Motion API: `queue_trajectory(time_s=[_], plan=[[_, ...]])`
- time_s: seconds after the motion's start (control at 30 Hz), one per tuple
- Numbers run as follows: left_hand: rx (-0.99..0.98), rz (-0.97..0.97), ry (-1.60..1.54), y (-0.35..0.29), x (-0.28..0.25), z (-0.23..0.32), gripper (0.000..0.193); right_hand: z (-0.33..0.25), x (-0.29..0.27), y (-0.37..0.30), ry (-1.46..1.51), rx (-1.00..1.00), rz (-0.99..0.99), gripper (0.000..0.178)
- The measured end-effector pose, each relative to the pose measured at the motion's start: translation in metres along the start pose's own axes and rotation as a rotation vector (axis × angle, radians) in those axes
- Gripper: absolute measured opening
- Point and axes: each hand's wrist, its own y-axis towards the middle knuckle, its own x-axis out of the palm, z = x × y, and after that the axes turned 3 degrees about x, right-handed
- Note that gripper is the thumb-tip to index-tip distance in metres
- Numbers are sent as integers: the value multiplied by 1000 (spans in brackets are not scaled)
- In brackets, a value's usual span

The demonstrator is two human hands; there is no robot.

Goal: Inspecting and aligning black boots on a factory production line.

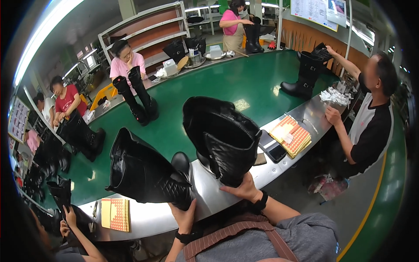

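Two tall black boots with quilted backs stand before me at the metal edge of the table, their shafts leaning apart. My left hand (185, 216) is closed round the heel of the left boot (142, 172), whose shaft tilts to the left and whose rounded toe points away from me. Round the lower back of the right boot (231, 159) my right hand (245, 189) is closed, thumb along its near side. This boot's wide top opens toward me and shows the dark lining. The fingertips of both hands are partly hidden by the boots.
A phone (272, 146) and sheets of orange round stickers (291, 136) lie right of the boots; another sticker stack (115, 215) lies left. More boots stand on the green surface (174, 126). Co-workers handle boots at the right (371, 109), lower left and far side.
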Motion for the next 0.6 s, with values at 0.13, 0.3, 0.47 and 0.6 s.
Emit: queue_trajectory(time_s=[0.13, 0.3, 0.47, 0.6], plan=[[81, 10, 104, 0, 2, -4, 83, 9, 6, -12, 15, 210, 0, 69], [118, 29, 185, 7, 8, 5, 82, 18, 9, -12, 20, 46, 164, 58], [23, 10, 292, 3, 5, -3, 85, 33, 14, -26, 185, 185, 95, 44], [108, 52, 133, -2, 1, -6, 80, 44, 19, -31, 209, 277, 116, 44]])
